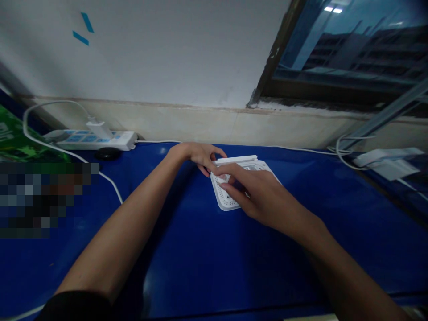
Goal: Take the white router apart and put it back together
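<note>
A white vented plastic device, perhaps a router, lies flat on the blue tabletop, with a raised white bar along its far edge. My left hand is at the far left corner, its fingers curled against the edge. My right hand is over the device from the right, with its fingertips on the top face. Much of the device is hidden beneath my right hand.
A white power strip with a white plug lies at the far left against the wall, its cable looping along the table. A flat white object lies at the right below a window. A green package sits at the left.
</note>
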`<action>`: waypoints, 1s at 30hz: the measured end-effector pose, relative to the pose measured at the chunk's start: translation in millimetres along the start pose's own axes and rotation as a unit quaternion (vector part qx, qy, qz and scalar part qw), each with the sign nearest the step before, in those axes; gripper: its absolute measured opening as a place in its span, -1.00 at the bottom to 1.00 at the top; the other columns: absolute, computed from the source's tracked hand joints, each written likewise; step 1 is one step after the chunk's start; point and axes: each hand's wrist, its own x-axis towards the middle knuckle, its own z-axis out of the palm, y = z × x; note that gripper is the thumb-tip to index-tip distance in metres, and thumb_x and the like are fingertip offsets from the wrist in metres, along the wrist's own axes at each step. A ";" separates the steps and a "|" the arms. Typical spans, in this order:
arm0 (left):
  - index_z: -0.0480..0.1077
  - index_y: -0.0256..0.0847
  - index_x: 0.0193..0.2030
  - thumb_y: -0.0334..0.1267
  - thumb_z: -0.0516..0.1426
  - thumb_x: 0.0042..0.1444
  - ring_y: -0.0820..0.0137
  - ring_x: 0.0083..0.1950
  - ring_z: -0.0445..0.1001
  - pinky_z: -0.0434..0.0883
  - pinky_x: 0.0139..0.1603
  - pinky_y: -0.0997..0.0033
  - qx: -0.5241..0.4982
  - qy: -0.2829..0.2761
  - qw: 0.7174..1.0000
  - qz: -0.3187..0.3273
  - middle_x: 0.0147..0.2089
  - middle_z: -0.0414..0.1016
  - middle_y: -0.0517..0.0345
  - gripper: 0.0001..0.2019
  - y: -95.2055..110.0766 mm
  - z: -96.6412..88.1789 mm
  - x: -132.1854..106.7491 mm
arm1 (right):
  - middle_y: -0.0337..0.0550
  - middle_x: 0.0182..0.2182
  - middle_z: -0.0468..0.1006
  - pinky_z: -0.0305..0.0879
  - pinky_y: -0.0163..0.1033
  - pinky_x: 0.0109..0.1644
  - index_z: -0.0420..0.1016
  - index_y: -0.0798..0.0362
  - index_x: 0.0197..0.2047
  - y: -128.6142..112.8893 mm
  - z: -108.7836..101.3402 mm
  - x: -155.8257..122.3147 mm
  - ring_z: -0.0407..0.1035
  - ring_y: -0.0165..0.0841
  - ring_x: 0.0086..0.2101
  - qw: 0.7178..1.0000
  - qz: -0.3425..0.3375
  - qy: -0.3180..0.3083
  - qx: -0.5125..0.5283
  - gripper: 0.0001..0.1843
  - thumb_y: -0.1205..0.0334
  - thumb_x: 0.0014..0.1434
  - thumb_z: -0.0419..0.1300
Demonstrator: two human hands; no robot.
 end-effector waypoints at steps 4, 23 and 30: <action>0.28 -0.05 0.30 -0.17 0.42 -0.25 0.19 -0.06 0.57 0.57 -0.21 0.39 0.008 0.001 1.000 0.001 0.10 0.46 0.05 -0.12 0.8 -1.8 -1.2 | -0.21 -0.29 0.58 0.23 -0.29 -0.22 0.23 -0.07 0.29 -5.7 -7.6 -1.7 0.44 -0.37 -0.34 0.998 -0.009 -0.033 0.046 -0.59 0.31 0.41 0.06; 0.30 -0.07 0.25 -0.13 0.47 -0.28 0.21 -0.08 0.60 0.59 -0.12 0.27 -0.066 0.003 0.998 -0.002 -0.04 0.51 0.11 -0.12 1.9 5.5 -3.1 | -0.04 -0.19 0.62 0.32 -0.19 -0.23 0.22 0.06 0.27 -8.6 -2.6 -2.5 0.53 -0.22 -0.24 0.995 0.024 -0.014 -0.093 -0.61 0.28 0.40 0.03; 0.30 -0.05 0.25 -0.11 0.46 -0.26 0.19 -0.08 0.61 0.59 -0.12 0.25 -0.076 -0.002 0.997 -0.009 -0.01 0.51 0.09 -0.14 1.2 5.0 -3.3 | 0.07 0.00 0.56 0.40 -0.09 -0.05 0.20 0.04 0.25 -8.6 -7.3 -10.9 0.49 -0.17 -0.07 0.998 -0.006 -0.021 -0.062 -0.61 0.30 0.39 0.04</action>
